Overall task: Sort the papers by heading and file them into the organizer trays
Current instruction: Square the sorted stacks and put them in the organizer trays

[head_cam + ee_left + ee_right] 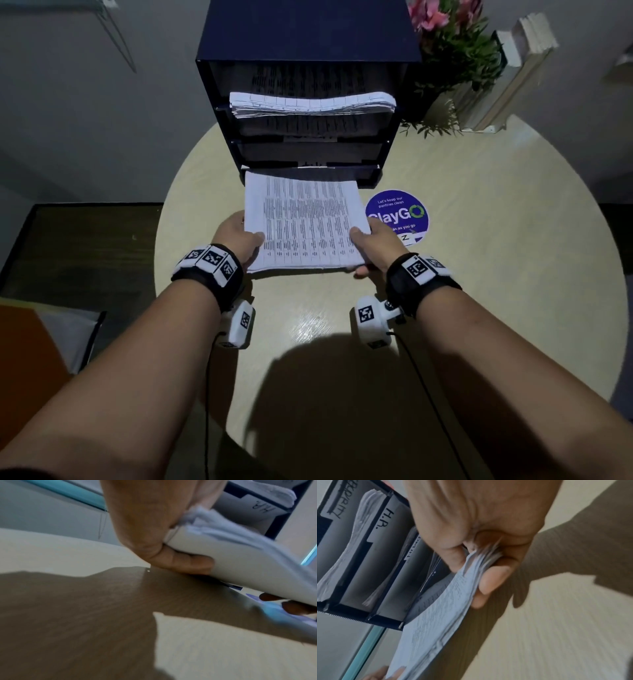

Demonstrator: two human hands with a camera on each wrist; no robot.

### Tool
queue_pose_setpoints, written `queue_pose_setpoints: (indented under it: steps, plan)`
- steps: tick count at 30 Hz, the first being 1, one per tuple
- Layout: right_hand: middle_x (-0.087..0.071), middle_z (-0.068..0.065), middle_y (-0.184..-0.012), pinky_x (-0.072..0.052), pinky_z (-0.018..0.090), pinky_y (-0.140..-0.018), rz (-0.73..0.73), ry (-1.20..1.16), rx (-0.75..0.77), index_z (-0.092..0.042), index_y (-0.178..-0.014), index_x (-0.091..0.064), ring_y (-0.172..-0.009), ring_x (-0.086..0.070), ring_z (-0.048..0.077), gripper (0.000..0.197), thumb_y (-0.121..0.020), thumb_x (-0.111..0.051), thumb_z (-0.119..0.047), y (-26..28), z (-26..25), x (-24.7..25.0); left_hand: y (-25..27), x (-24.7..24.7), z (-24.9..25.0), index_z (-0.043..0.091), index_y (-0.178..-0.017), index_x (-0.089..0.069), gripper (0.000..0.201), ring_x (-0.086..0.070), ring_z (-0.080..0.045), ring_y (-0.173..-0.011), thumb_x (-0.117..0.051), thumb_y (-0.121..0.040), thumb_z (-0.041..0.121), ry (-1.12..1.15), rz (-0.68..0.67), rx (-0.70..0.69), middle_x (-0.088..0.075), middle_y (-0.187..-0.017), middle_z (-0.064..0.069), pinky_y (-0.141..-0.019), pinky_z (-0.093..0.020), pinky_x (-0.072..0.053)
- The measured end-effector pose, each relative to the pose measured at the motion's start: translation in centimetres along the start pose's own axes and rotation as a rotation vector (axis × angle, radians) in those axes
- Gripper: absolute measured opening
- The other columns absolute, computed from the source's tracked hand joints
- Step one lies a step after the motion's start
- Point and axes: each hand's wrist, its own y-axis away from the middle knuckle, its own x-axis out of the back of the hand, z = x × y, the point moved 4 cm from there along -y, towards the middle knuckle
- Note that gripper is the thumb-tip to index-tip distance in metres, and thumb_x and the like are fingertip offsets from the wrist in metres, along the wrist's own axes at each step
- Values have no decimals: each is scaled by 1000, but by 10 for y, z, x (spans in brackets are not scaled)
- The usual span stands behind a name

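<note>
A stack of printed papers [305, 222] is held just above the round table, its far edge at the mouth of the lowest tray of the dark blue organizer [308, 41]. My left hand [239, 236] grips the stack's left edge, thumb on top and fingers [188, 562] underneath. My right hand [370, 243] grips the right edge the same way, its fingers [493, 578] under the sheets [440, 615]. Another pile of papers [311, 102] lies in an upper tray. Tray labels read "H.R." [382, 519] and a partly hidden one below it.
The beige round table [479, 274] carries a purple round "ClayGo" sticker [397, 214] right of the stack. Pink flowers in a pot [448, 44] and leaning books [510, 75] stand at the back right. A dark side table [78, 246] lies to the left.
</note>
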Motion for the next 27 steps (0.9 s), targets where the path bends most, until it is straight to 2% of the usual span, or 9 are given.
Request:
queue_pose_setpoints:
  steps: [3,6,7,10,13,17,20,23,27]
  plan:
    - [-70,20,-95,-43,24,-38,2,13,-28,-17,-120,-51,-46,-59,20,23,-97,-50,-15,0,-3,2,-3,-6,10,18,-128,-54,41,-56,-18,-51,-53,-93,-2,37,-46,-32,-68,-91,-10,-45,-25,-42]
    - [-68,16,-86,-43,23,-35,251,28,52,-15,-117,-52,-42,-51,17,24,-95,-49,-7,-7,-9,16,1,-26,17,22,-132,-49,56,-71,-29,-89,-47,-88,-14,117,-318,59,-67,-112,-6,-64,-37,-58]
    - [-68,17,-87,-45,24,-35,292,19,65,-15,-117,-52,-43,-52,19,24,-95,-48,-7,-10,-9,16,3,-29,19,23,-129,-49,55,-72,-32,-91,-45,-89,-14,100,-333,90,-67,-114,-9,-67,-39,-59]
    - [-68,17,-94,-53,31,-45,321,-93,91,-18,-126,-50,-47,-54,19,29,-99,-43,-9,-18,-11,6,-4,-23,24,10,-114,-55,30,-72,-38,-83,-49,-93,-10,75,-75,111,-66,-112,-20,-68,-42,-62]
    - [-66,16,-96,-59,39,-65,351,-259,89,-23,-133,-47,-62,-59,22,41,-99,-39,-2,-22,-15,1,-16,-19,29,7,-104,-56,13,-72,-31,-70,-58,-94,-2,132,118,91,-68,-103,-17,-59,-32,-62]
    - [-69,16,-97,-57,42,-89,368,-181,178,-18,-107,-58,-87,-70,27,29,-85,-48,-2,-28,-21,1,-28,-24,32,12,-104,-61,10,-66,-15,-51,-62,-94,10,114,209,9,-69,-82,-1,-57,-27,-60]
    - [-66,15,-114,-53,32,-96,337,-97,206,-10,-116,-62,-97,-68,16,31,-91,-47,1,-35,-24,-3,-35,-24,30,15,-101,-62,7,-64,-11,-52,-60,-95,14,122,306,-9,-65,-69,3,-53,-19,-53]
    - [-59,10,-127,-46,18,-92,321,-9,242,-6,-124,-60,-105,-63,7,31,-99,-44,0,-40,-26,-5,-41,-22,29,14,-100,-65,10,-59,-8,-54,-57,-93,13,119,354,-25,-65,-63,6,-49,-11,-44]
    - [-55,8,-134,-37,9,-89,285,89,273,-3,-135,-53,-114,-58,5,36,-99,-45,1,-45,-29,-8,-47,-23,29,15,-107,-59,13,-67,-14,-72,-59,-95,13,236,363,16,-65,-67,7,-65,-16,-51]
